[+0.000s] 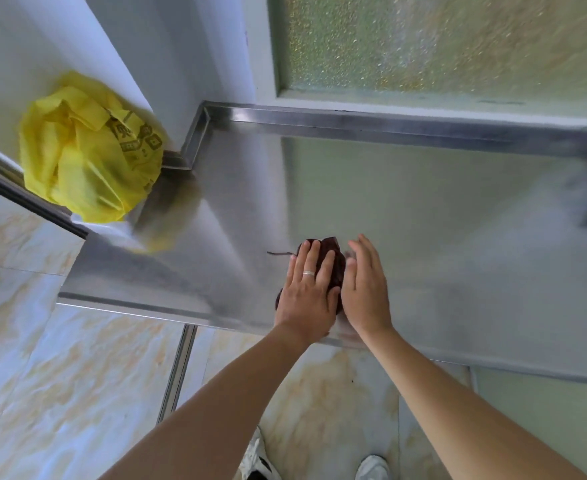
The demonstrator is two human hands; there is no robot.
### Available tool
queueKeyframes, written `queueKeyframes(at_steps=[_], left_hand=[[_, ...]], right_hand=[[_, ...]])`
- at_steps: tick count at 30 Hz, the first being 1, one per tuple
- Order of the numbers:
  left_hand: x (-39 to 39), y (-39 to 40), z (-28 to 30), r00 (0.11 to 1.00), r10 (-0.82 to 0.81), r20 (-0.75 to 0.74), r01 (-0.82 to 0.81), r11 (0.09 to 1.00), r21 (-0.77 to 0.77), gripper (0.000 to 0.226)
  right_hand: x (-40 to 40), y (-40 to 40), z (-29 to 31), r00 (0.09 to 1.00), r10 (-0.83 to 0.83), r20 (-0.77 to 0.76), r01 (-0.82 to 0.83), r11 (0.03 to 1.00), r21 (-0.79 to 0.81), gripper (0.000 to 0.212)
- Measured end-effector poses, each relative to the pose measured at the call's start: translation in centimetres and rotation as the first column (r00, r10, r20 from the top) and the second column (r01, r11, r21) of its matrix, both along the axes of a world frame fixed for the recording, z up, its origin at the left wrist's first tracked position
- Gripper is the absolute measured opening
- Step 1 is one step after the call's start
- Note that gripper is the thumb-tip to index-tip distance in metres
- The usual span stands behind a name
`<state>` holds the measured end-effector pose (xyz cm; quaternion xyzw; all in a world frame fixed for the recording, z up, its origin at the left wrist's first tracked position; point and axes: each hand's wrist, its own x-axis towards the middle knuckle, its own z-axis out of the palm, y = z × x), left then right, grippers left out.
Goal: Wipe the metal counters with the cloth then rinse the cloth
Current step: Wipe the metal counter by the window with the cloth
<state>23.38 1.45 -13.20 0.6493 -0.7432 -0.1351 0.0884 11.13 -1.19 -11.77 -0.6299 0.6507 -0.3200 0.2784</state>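
Head view, counter: my metal counter (423,216) is brushed steel, flat and dully reflective, with a raised folded lip along the back and a stepped notch at its far left corner.
Head view, cloth: the cloth (335,261) is dark maroon, soft and bunched into a lump, lying on the counter close to the near edge; a thin loose thread trails from it to the left.
Head view, left hand: my left hand (307,289) lies flat on top of the cloth, fingers straight and slightly spread, pressing it down; a plain ring sits on one finger.
Head view, right hand: my right hand (366,289) stands edge-on just beside the cloth on its right, fingers straight and together, gripping nothing; whether it touches the cloth I cannot tell.
Head view, bag: a yellow plastic bag (87,150), thin, crinkled and printed with dark marks, sits bunched at the counter's far left corner against a white wall; what it holds is hidden.
Head view, window: a frosted, pebbled glass pane (441,39) in a pale frame rises behind the back lip.
Head view, floor: glossy marbled cream tiles (60,393) lie below, crossed by a metal strip.
Head view, shoes: my white shoes (259,459) show at the bottom edge.
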Motion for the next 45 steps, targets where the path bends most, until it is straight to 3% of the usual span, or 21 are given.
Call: queueKeyframes(at_steps=[2,4,6,7,10,12,16,21,24,29,34,40,45], left_hand=[[-2.9,-0.8,0.0,0.996,-0.079,-0.042,0.080,0.996,0.027,0.068],[-4.6,-1.7,0.7,0.969,-0.155,-0.193,0.179,0.977,0.115,0.074],[-4.1,-2.1,1.8,0.917,-0.086,-0.390,0.159,0.974,0.160,0.081],[-3.1,-1.9,2.1,0.909,-0.020,-0.416,0.077,0.990,0.121,0.082],[1.7,-0.1,1.5,0.933,0.269,-0.241,-0.292,0.954,-0.066,0.075],[4.0,0.9,0.5,0.909,0.403,-0.110,-0.410,0.911,-0.050,0.066],[4.5,0.9,-0.7,0.917,0.393,0.062,-0.394,0.919,0.000,0.067],[4.5,0.8,-0.4,0.912,0.406,0.064,-0.406,0.914,-0.009,0.068],[4.4,0.8,-0.2,0.913,0.404,0.059,-0.404,0.915,-0.011,0.069],[4.5,0.8,-0.2,0.923,0.376,0.081,-0.378,0.926,0.009,0.069],[4.4,0.8,-0.5,0.925,0.366,0.101,-0.368,0.930,0.009,0.069],[4.7,0.8,-0.7,0.925,0.375,0.064,-0.376,0.927,-0.002,0.066],[5.3,1.1,-0.4,0.923,0.380,-0.062,-0.381,0.924,-0.013,0.060]], right_hand=[[-2.2,-0.1,0.6,0.999,-0.048,-0.006,0.048,0.999,0.009,0.039],[-4.1,-0.1,1.0,0.995,-0.097,-0.031,0.097,0.995,0.006,0.041],[-5.2,-0.2,1.5,0.990,-0.121,-0.079,0.118,0.992,-0.040,0.046],[-5.2,-0.2,1.7,0.988,-0.115,-0.106,0.109,0.992,-0.061,0.048],[-2.7,0.3,1.5,0.968,-0.014,-0.251,0.006,0.999,-0.033,0.058],[0.3,1.1,0.5,0.917,0.021,-0.398,-0.013,1.000,0.023,0.066],[2.0,1.0,-1.4,0.841,-0.023,-0.541,0.031,1.000,0.005,0.059],[-3.4,-3.6,-2.0,0.804,0.086,-0.588,-0.123,0.992,-0.022,0.050],[-8.9,-7.3,-1.9,0.784,0.081,-0.615,-0.121,0.992,-0.024,0.049],[-17.9,-8.6,-1.7,0.765,-0.074,-0.640,0.090,0.996,-0.008,0.046],[-14.6,-7.5,-1.9,0.781,-0.257,-0.569,0.299,0.954,-0.020,0.048],[-1.1,-3.9,-1.4,0.869,-0.020,-0.494,-0.013,0.998,-0.063,0.051],[5.0,0.3,-1.4,0.856,0.266,-0.443,-0.348,0.930,-0.114,0.044]])
